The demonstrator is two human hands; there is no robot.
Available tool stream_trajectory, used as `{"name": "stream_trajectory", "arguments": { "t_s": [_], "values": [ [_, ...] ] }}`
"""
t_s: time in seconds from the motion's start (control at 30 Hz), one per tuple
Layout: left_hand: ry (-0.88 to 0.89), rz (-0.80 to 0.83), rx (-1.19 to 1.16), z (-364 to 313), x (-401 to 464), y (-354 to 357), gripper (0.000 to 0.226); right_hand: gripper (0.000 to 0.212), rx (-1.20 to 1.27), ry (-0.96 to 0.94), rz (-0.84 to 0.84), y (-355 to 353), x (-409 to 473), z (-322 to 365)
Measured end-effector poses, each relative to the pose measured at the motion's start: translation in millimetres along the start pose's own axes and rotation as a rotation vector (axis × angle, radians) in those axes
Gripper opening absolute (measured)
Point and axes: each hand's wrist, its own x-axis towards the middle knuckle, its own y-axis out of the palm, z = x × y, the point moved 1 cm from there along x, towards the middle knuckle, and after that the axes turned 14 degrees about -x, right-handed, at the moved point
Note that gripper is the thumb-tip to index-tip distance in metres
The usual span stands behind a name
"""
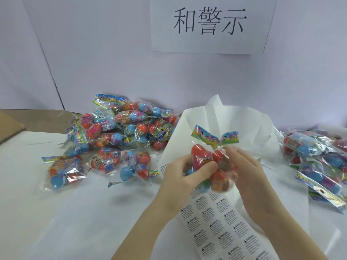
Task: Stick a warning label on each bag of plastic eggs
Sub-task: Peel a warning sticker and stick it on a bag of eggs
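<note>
A clear bag of coloured plastic eggs [216, 162] with a printed header strip is held up above the table between both hands. My left hand [180, 177] grips its left side, thumb across the front. My right hand [247, 171] curls around its right side and back. Under the hands lies a white sheet of warning labels [221, 228], printed in rows. I cannot tell whether a label is stuck on the held bag.
A heap of egg bags [122, 132] lies at the middle left, and another pile of egg bags [317, 158] at the right. Crumpled white backing paper [234, 119] rises behind the hands. A cardboard edge [9, 124] is at the far left. A paper sign [210, 25] hangs on the wall.
</note>
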Motion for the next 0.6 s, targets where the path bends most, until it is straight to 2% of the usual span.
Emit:
{"name": "stream_trajectory", "arguments": {
  "t_s": [0.1,0.23,0.37,0.5,0.6],
  "values": [
    [-0.034,0.018,0.036,1,-1,-2,0.022,0.022,0.037,0.029,-0.069,-1,1,0],
    [-0.079,0.045,0.135,0,-2,-3,0.052,0.016,0.097,0.017,-0.087,-4,0,2],
    [-0.093,0.028,0.204,0,-3,-3,0.038,0.016,0.227,0.055,-0.255,-9,2,1],
    [-0.099,0.013,0.227,2,-2,-2,0.039,0.017,0.17,0.062,-0.463,-12,4,-1],
    [-0.088,0.003,0.172,0,-2,-2,0.03,0.02,0.15,0.019,-0.554,-9,2,-2]
  ]
}}
